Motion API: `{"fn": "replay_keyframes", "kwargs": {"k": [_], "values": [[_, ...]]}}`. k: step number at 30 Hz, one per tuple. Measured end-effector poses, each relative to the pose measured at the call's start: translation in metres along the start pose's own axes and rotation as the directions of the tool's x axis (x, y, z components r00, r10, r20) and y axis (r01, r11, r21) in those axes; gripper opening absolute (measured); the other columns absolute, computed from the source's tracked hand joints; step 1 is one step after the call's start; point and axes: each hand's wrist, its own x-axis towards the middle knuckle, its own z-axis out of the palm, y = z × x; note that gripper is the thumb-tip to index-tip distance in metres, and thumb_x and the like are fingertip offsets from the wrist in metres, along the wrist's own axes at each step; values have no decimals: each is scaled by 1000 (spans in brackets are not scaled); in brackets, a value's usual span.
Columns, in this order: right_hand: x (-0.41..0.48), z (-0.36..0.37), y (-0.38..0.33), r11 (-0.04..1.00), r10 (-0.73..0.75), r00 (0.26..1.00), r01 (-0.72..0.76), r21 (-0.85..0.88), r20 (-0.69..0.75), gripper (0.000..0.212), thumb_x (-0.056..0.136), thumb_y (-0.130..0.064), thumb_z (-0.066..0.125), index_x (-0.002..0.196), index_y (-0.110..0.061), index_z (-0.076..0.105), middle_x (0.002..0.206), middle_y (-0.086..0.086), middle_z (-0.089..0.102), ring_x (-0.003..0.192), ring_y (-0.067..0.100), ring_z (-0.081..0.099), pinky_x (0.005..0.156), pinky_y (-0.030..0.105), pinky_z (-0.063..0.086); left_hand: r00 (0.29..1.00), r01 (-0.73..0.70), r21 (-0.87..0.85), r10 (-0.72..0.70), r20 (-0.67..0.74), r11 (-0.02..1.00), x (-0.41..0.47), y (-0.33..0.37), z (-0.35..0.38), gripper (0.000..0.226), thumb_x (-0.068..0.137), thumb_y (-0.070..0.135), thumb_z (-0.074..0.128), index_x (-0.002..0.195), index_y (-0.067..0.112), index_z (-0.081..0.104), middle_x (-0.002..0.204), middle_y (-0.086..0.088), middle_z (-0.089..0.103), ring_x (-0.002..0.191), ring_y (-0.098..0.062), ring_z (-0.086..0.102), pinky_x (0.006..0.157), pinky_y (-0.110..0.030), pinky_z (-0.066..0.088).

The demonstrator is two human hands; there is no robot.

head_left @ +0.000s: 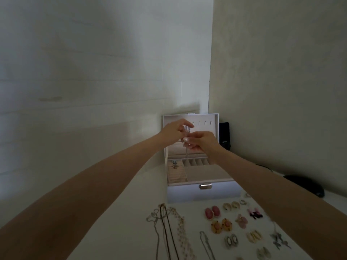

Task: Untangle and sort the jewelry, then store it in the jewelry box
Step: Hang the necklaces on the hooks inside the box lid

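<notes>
Fingers: the left hand's fingers (185,123) are curled and pinch the upper part of a thin chain (186,153). The right hand's fingers (197,133) pinch the same chain just below, thumb against forefinger.
Hands: the left hand (174,131) and right hand (205,142) are raised side by side and almost touching, in front of the upright lid (216,119). Both bare forearms stretch forward.
Chain: it is silver and held in the air between the two hands. Its loose end hangs straight down over the back of the open tray.
Jewelry box: the white jewelry box (187,195) stands on the table with its lid open. A row of small hooks (205,122) runs along the top of the lid's inside, and a metal latch (205,186) sits on the front wall.
Tray: it has a pale lining and is divided into compartments. A few small metal pieces (174,164) lie in the back left one.
Necklaces: several necklaces (167,228) lie stretched out side by side in front of the box, to the left.
Earrings: pairs of earrings (212,212) are laid in rows to the right of the necklaces, among them pink, yellow and pale ones.
Table: the white table (131,212) stands in a corner between two pale walls.
Behind: a small dark device (224,134) stands just right of the lid, and a black rounded object (304,184) lies farther right.
</notes>
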Motion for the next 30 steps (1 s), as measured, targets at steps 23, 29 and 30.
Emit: {"fn": "replay_keyframes", "kwargs": {"k": [23,29,30], "values": [[93,-57,45,992,98,991,-90,94,-89,27,82,9,56,68,-9,42,76,15,67,45,12,50,45,23,38,990,140,-264,-139,20,954,94,-71,45,11,81,3,70,85,12,65,86,-2,64,81,-10,58,71,-17,47],[109,-63,55,948,140,990,-136,289,9,13,87,12,52,88,-1,55,70,12,69,61,17,67,57,26,57,973,66,-167,-101,-207,984,109,-82,59,11,80,-1,70,85,8,67,72,3,60,69,-10,56,71,-27,49],[112,-64,55,945,130,991,-132,300,29,14,87,11,52,93,0,58,71,11,68,62,17,66,60,26,58,966,54,-134,-86,-242,989,112,-82,61,12,79,1,70,81,12,66,71,5,60,69,-10,56,72,-29,49]]}}
